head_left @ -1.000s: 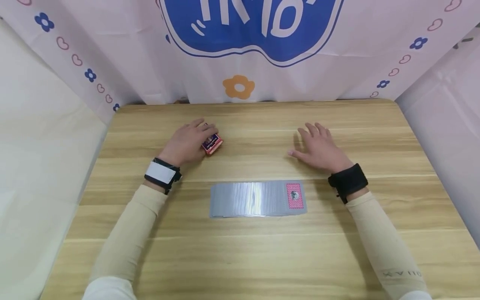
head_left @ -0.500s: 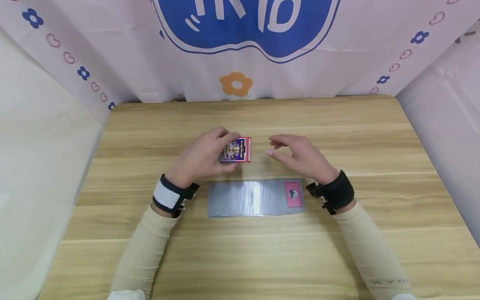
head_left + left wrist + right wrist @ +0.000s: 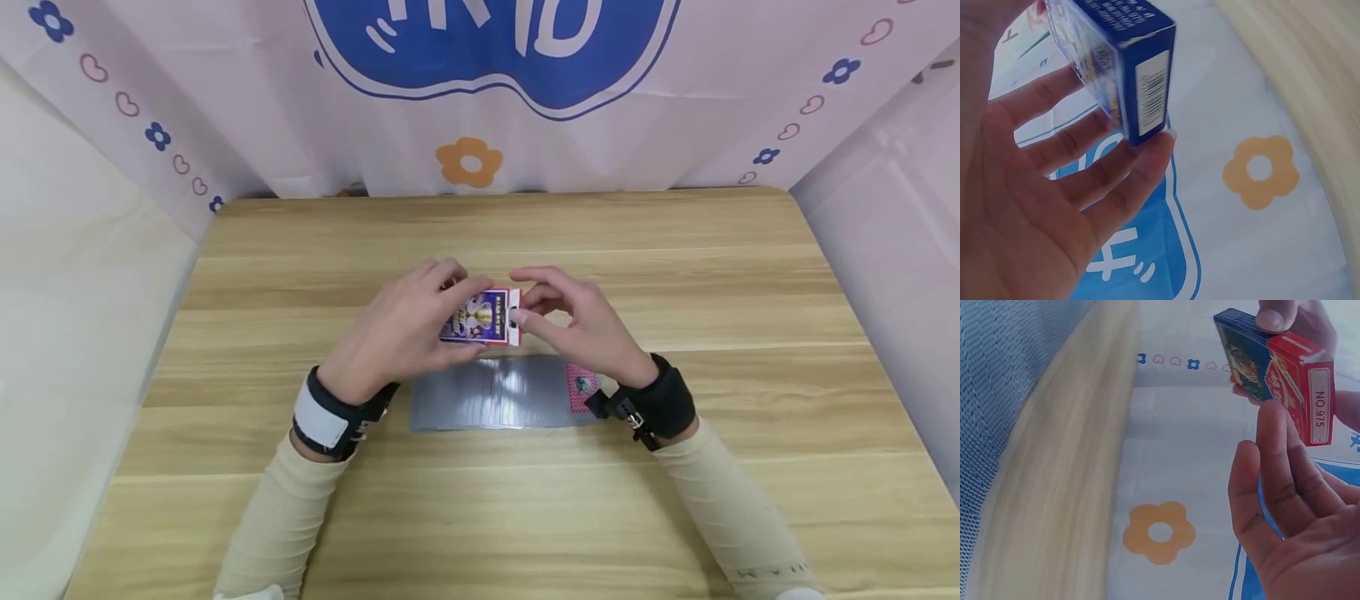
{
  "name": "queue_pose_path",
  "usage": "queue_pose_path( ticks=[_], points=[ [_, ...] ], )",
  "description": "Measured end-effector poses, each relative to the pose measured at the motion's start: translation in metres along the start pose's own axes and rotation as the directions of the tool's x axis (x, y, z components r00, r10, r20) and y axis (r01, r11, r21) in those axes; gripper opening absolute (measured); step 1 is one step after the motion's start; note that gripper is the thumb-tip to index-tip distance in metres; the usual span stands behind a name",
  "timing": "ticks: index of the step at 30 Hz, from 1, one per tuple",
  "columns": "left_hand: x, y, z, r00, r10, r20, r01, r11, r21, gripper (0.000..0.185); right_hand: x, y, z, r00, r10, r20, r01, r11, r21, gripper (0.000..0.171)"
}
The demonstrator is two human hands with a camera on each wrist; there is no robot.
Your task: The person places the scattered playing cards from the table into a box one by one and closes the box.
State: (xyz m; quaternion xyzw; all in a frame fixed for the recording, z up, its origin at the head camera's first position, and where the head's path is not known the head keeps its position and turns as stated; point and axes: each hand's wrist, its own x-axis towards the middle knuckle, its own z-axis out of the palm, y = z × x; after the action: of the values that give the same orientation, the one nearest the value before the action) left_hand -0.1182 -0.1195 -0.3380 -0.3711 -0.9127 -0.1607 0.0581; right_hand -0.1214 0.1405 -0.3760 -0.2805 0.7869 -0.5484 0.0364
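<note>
Above the table, my left hand (image 3: 408, 321) holds a small playing-card box (image 3: 480, 317) by its sides, thumb on the near edge and fingers on the far one. The box has a blue picture face and red trim; a barcode shows on its blue end in the left wrist view. Its red end (image 3: 1319, 403) with a white "NO.975" label faces my right hand (image 3: 581, 321). My right thumb is right at that end, and the other fingers are bent loosely beside it. Below lies an overlapping row of playing cards (image 3: 487, 408), partly hidden by my right wrist.
The wood-grain table (image 3: 480, 517) reaches back to a white cloth (image 3: 300, 100) printed with a blue shape, hearts and flowers. A pale panel (image 3: 82, 275) stands on the left side. Black bands with cameras sit on both wrists.
My left hand has lifted the box off the table and carried it right and nearer. My right hand has come in from the right to the box's end. The card row stays put.
</note>
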Motion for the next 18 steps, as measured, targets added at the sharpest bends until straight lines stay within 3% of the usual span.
queue_pose_path(
  ticks=[4,11,18],
  points=[
    [-0.002,0.001,-0.007,1.000,-0.015,-0.001,0.014,0.999,-0.031,0.069,-0.002,-0.004,-0.004,0.998,-0.055,-0.038,0.055,0.998,0.009,0.047],
    [-0.004,0.002,-0.017,0.999,0.002,-0.051,-0.009,0.991,-0.131,0.071,-0.002,-0.006,-0.005,0.963,-0.247,-0.107,0.232,0.963,-0.136,0.025],
    [-0.008,0.003,-0.018,0.989,0.093,-0.116,-0.112,0.979,-0.168,0.061,-0.004,-0.009,0.002,0.962,-0.249,-0.112,0.234,0.963,-0.133,0.026]
  ],
)
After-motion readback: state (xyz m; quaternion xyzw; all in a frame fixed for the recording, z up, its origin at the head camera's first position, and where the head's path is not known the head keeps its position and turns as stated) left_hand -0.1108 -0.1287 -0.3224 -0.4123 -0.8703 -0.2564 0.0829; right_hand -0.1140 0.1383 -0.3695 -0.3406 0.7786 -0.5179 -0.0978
